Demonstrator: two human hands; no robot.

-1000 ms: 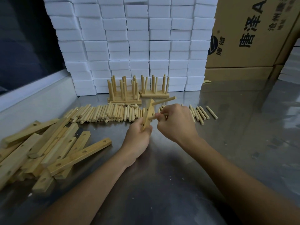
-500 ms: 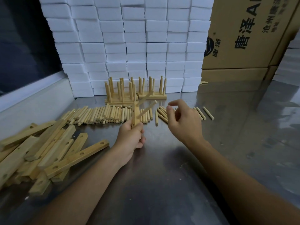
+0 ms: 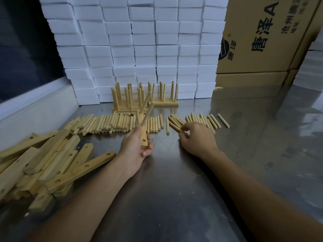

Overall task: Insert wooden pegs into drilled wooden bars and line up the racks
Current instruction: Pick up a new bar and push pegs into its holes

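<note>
At frame centre, the left hand (image 3: pixel 135 148) fingers wrap a drilled bar (image 3: pixel 143 135) carrying two pegs (image 3: pixel 147 111). To its right, the right hand (image 3: pixel 196 137) fingers pinch a loose peg (image 3: pixel 175 127) on the tabletop (image 3: pixel 174 198).

Two bare forearms reach in from the bottom edge toward the middle of the frame.

The left hand (image 3: pixel 135 148) sits just left of centre, palm turned up and to the right, fingers curled around a drilled wooden bar (image 3: pixel 143 137) with the thumb pressed on its upper side; its forearm runs down to the lower left. The right hand (image 3: pixel 196 137) lies right of centre, palm down, knuckles toward the camera, fingertips (image 3: pixel 182 130) bent and pinching at a loose peg (image 3: pixel 175 127); whether the peg is lifted cannot be told. Its forearm stretches to the lower right corner.
</note>
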